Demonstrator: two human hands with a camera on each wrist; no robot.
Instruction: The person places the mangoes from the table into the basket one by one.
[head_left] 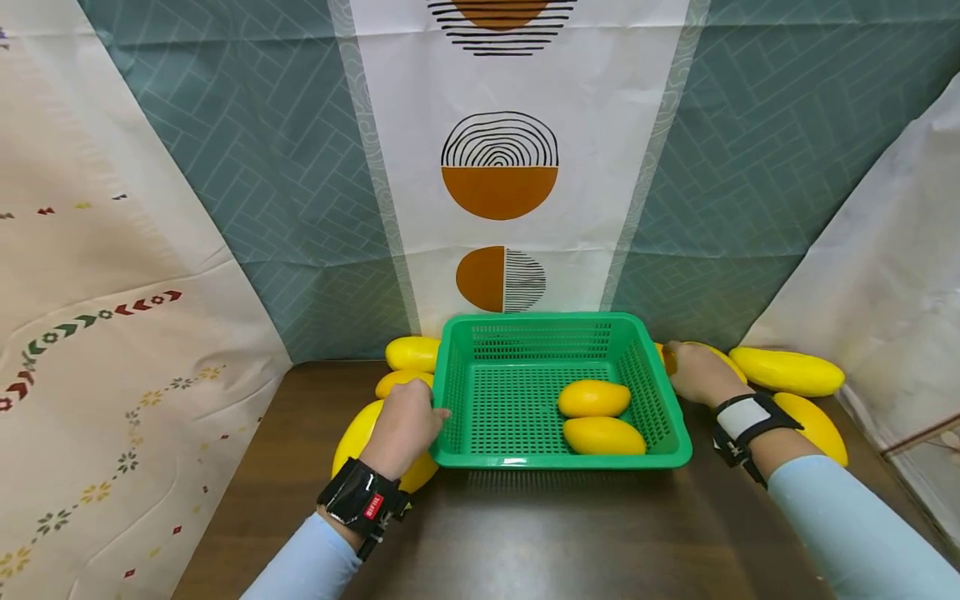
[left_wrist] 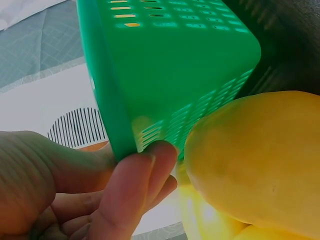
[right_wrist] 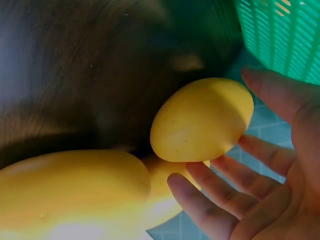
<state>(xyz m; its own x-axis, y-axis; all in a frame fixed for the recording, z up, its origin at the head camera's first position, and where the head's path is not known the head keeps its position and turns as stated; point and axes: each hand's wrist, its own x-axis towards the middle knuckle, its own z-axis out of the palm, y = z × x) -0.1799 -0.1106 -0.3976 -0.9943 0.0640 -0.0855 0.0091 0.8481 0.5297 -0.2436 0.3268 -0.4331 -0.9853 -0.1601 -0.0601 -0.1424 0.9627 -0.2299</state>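
A green plastic basket [head_left: 525, 461] with slotted walls stands against the back cloth. Two yellow mangoes [head_left: 594, 398] lie in its right half. My left hand [head_left: 405, 425] pinches the basket's left rim; in the left wrist view the thumb and forefinger meet at the rim's edge [left_wrist: 102, 100]. A large yellow fruit [left_wrist: 260, 160] lies close beside those fingers. Just right of the basket, my right hand [head_left: 701, 372] is at another mango [right_wrist: 200, 120]. Its fingers [right_wrist: 220, 192] are spread along the mango's far side, with the thumb extended near its end.
Large elongated yellow fruits [head_left: 787, 371] lie to the right of my right hand, one by the forearm. More yellow fruits [head_left: 412, 354] are left of the basket, partly behind my left hand. Patterned cloth [head_left: 300, 167] hangs behind the dark wooden table [head_left: 585, 542].
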